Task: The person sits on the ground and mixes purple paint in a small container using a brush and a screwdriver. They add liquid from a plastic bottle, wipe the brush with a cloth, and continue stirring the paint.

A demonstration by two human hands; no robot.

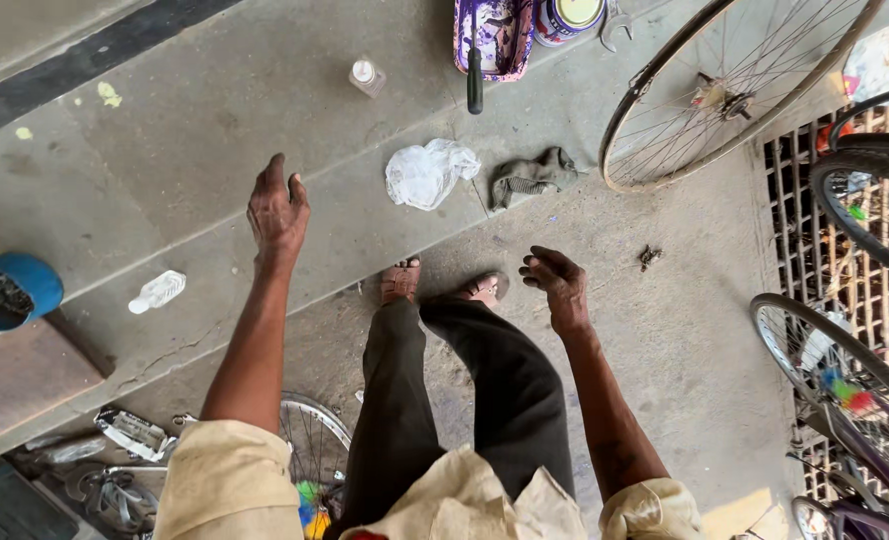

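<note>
Hands empty, both grips loose and open: left hand (pixel 278 208) raised over the concrete step (pixel 165 170), right hand (pixel 557 283) hanging above the floor (pixel 685 330). Nearest, a white bag (pixel 429 173) and grey rag (pixel 532 175) side by side on the step, well apart from either hand.

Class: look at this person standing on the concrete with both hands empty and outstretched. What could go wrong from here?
1. The white plastic bag and grey rag lie just ahead of the sandalled feet: possible slip or trip.
2. The bare wheel rim leans loosely nearby: a knock might topple it.
</note>
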